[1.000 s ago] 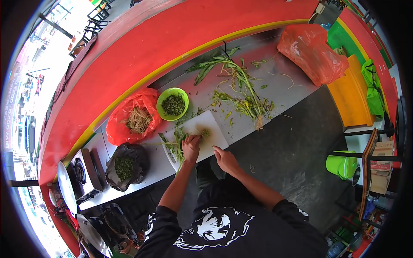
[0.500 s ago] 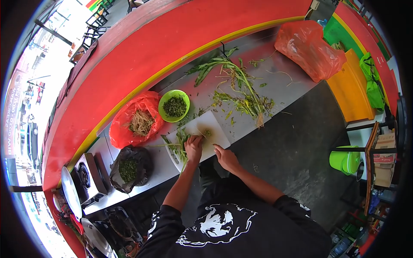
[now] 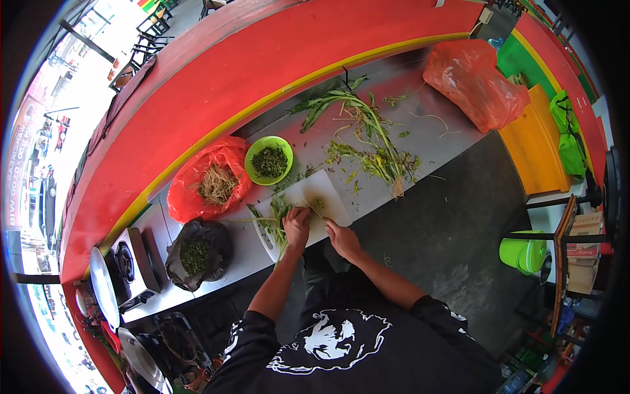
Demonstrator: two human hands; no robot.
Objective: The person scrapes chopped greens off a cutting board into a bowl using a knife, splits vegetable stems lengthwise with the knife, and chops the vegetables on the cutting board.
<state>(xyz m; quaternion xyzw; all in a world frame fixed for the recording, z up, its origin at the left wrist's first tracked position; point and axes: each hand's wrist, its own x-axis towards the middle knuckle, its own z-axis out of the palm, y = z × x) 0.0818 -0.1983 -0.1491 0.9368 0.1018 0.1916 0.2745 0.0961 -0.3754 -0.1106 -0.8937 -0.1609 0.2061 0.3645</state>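
Over the white cutting board (image 3: 336, 190), my left hand (image 3: 296, 224) is closed on a bunch of leafy greens (image 3: 270, 224), whose leaves and stems stick out to its left. My right hand (image 3: 341, 238) is closed around the handle of a knife (image 3: 317, 211); the thin blade reaches toward my left fingers and is hard to make out. A small heap of chopped greens (image 3: 318, 202) lies on the board just beyond the blade. Behind the board is a green bowl (image 3: 289, 150) holding chopped leaves.
Long uncut stalks (image 3: 377, 134) lie on the metal counter (image 3: 433, 141). Left of the board are a red bag (image 3: 180, 190) with stems and a black bag (image 3: 220, 253) with chopped greens. A stove (image 3: 134, 262) stands far left, a red plastic bag (image 3: 476, 82) at the right end.
The camera view has shifted slightly. My right hand and the knife have moved a little toward the chopped heap; my left hand keeps its hold on the greens.
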